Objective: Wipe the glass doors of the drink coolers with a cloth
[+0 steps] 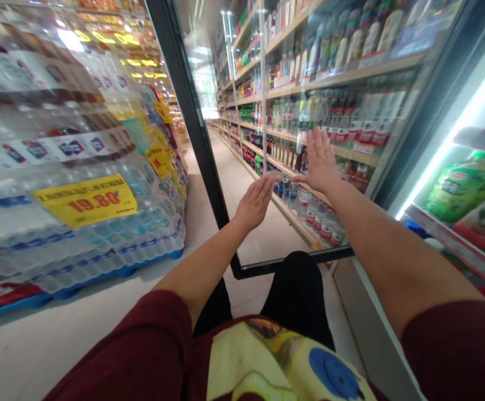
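Note:
A glass door (242, 239) with a black frame stands swung out in front of me. My left hand (257, 200) is raised at the glass, its fingers stretched out and close together, and nothing shows in it. To its right, my right hand (323, 164) is spread with the palm toward the pane and the thumb pointing left. Whether either hand touches the glass or hovers just before it, I cannot tell. A faint blur lies between the fingertips. Through the pane, rows of bottles (315, 214) show on long shelves.
Stacked packs of bottled drinks (67, 145) fill the left side, with a yellow price sign (86, 200) on them. At right is the lit fridge interior with green bottles (462, 186) on a shelf. Tiled floor (142, 312) runs between. My knee is near the door's bottom edge.

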### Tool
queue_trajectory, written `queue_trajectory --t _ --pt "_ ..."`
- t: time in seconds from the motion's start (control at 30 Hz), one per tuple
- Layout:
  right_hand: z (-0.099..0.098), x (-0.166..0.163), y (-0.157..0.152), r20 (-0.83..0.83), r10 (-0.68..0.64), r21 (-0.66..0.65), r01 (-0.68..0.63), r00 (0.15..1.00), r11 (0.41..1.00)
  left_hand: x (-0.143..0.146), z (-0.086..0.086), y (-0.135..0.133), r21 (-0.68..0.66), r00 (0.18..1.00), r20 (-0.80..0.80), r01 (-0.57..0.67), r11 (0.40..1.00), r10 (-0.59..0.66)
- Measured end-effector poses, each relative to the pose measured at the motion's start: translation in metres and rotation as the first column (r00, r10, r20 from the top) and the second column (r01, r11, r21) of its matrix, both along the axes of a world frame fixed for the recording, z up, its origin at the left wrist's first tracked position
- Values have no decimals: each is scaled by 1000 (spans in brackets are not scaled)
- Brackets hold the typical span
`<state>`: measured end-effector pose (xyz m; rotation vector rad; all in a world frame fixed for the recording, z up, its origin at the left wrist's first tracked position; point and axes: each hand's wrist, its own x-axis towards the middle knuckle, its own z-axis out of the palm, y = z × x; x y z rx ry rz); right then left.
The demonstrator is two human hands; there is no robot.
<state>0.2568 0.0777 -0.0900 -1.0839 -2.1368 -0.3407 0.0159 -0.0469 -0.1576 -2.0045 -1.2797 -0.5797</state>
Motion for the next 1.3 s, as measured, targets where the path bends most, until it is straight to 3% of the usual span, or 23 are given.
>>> queue_trajectory --t 0.1,0.2,0.27,0.33,0.43,0.5,0.57,0.67,0.73,0.8,0.9,0.97,1.03,1.17,1.23,1.3 --pt "-1 -2 0 -11 5 -2 -5 1000 1000 -3 4 -5 -18 998 -54 -14 1000 13" --pt "-2 -3 -2 -32 11 -1 -11 999 1000 -15 33 0 127 983 109 -158 979 145" --pt "-1 -4 -4 -38 22 4 -22 999 1000 -17 41 4 191 966 197 -203 960 165" --pt "0 -4 -8 -40 20 2 -20 999 1000 -13 27 3 177 976 176 -163 971 132" --pt "3 -5 -13 -41 6 -12 -7 999 1000 -6 -11 -5 26 1000 -12 -9 1000 9" --pt "3 -6 -14 -43 9 -25 -10 999 1000 -7 -23 -8 -12 998 -56 26 1000 -26" --pt "3 -6 -13 -46 12 -33 -13 999 999 -14 -12 -5 64 1000 23 -13 998 11" --pt "1 -5 -12 -42 18 -23 -19 999 1000 -26 21 6 228 970 231 -134 964 80" --pt "0 -5 -11 -40 21 -15 -22 999 1000 -28 27 9 269 944 311 -197 943 109" --pt "-1 -4 -9 -43 18 -17 -19 999 1000 -24 9 4 218 964 248 -154 964 98" --pt "-4 -4 -5 -43 17 -19 -18 999 1000 -18 -36 -12 66 1000 17 13 998 -14" --pt "-5 -3 -2 -30 11 -23 -12 999 1000 -18 -48 -17 10 997 -63 53 999 -52" --pt "-7 -1 0 -21 12 -21 -13 1000 1000 -23 -32 -14 26 1000 -25 11 1000 -10" --pt "-6 -1 0 -42 38 -15 -39 998 999 -31 25 7 186 976 207 -113 976 74" --pt "-3 -2 -5 -35 11 -31 -13 999 999 -29 29 10 221 968 241 -132 966 77" --pt "0 -3 -10 -16 -13 -38 12 1000 999 -24 10 3 181 980 188 -105 978 71"
